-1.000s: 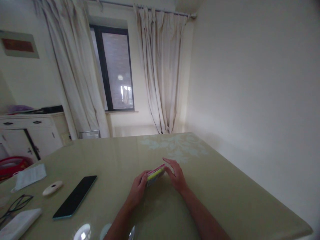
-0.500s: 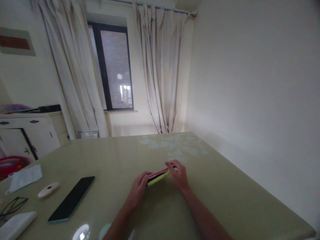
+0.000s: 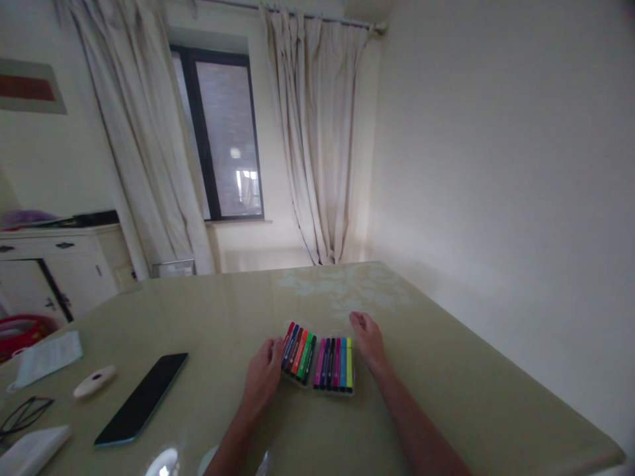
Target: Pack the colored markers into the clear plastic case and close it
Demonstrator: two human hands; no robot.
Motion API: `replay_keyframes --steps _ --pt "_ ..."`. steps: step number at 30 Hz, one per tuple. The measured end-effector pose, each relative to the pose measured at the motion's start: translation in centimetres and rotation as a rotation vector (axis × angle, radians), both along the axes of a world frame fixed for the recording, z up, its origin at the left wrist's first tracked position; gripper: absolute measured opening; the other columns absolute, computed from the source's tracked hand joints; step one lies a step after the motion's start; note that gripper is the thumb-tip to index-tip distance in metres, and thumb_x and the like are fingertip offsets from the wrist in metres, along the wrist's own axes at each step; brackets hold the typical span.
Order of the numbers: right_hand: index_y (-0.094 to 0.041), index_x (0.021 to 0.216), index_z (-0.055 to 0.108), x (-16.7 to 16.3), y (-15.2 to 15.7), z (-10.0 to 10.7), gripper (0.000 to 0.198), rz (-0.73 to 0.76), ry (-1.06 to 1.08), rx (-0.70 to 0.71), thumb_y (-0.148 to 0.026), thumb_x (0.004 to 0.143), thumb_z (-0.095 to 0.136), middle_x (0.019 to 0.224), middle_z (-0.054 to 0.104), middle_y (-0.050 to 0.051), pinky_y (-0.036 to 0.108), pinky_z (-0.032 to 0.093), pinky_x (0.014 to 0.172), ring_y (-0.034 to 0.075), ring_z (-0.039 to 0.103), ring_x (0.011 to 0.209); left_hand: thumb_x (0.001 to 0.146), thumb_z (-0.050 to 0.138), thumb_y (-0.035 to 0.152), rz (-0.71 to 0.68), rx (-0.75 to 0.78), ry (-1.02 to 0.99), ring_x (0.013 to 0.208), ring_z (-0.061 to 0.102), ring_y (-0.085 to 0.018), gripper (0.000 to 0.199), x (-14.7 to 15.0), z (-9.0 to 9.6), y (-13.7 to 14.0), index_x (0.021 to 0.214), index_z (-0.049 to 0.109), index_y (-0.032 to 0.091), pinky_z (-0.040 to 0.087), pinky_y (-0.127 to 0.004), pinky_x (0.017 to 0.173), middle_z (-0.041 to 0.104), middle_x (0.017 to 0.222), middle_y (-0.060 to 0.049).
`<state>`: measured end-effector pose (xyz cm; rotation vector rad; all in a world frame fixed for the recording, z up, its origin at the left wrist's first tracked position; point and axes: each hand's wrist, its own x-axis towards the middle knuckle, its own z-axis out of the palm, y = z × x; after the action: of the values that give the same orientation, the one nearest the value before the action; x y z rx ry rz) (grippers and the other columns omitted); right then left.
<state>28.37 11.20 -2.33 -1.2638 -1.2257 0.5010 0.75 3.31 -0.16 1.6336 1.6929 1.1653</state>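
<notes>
A clear plastic marker case lies opened out into two halves on the table. Its left half (image 3: 298,354) is tilted and holds several markers in red, blue, brown, orange and green. The right half (image 3: 334,365) holds several more in pink, purple, black, blue and yellow. My left hand (image 3: 264,371) is closed on the outer left edge of the left half, thumb along the side. Just off the upper right corner of the other half is my right hand (image 3: 368,338), its fingers curled together with nothing visible in them.
To the left lie a dark phone (image 3: 143,398), an oval whitish object (image 3: 94,381), a pale face mask (image 3: 48,357), dark-framed glasses (image 3: 22,416) and a white box-like object (image 3: 34,451). A wall (image 3: 496,198) runs along the table's right side.
The marker case was nearly folded together and held up between both hands. Now it is spread open with the markers facing up, and my right hand has come off it to the right.
</notes>
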Motion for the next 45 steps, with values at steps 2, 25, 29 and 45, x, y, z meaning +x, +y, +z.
replay_keyframes --steps 2,25,29,45 --pt "-0.021 0.096 0.072 0.8 -0.3 0.6 0.037 -0.048 -0.079 0.053 -0.055 0.088 0.058 0.095 0.078 0.012 0.038 0.056 0.078 0.027 0.073 0.089 0.098 0.023 0.065 -0.033 -0.026 0.150 0.084 0.067 -0.028 0.067 0.4 0.1 -0.5 0.083 0.069 0.019 0.048 -0.039 0.082 0.074 0.085 -0.011" --pt "-0.021 0.099 0.072 -10.4 -3.5 3.1 0.021 0.258 -1.072 -0.084 -0.038 0.098 0.060 0.107 0.072 0.011 0.039 0.043 0.088 0.029 0.060 0.107 0.071 0.076 0.062 -0.383 -0.035 0.577 0.116 0.060 -0.034 0.066 1.7 0.2 -2.2 0.120 0.061 0.021 0.044 -0.042 0.098 0.064 0.124 -0.014" --pt "-0.021 0.099 0.071 -11.3 -3.8 2.5 0.017 0.238 -1.021 -0.048 -0.034 0.098 0.060 0.109 0.070 0.010 0.038 0.042 0.090 0.027 0.059 0.108 0.072 0.076 0.062 -0.354 -0.043 0.550 0.114 0.062 -0.033 0.062 1.9 0.0 -2.2 0.117 0.061 0.022 0.046 -0.040 0.095 0.064 0.123 -0.013" --pt "-0.020 0.093 0.070 -10.1 -3.0 2.3 0.020 0.295 -0.896 -0.026 -0.039 0.095 0.065 0.105 0.069 0.008 0.036 0.043 0.094 0.024 0.059 0.104 0.076 0.072 0.062 -0.355 -0.011 0.534 0.116 0.062 -0.034 0.066 2.0 -0.1 -2.2 0.126 0.059 0.022 0.045 -0.041 0.098 0.064 0.127 -0.014"
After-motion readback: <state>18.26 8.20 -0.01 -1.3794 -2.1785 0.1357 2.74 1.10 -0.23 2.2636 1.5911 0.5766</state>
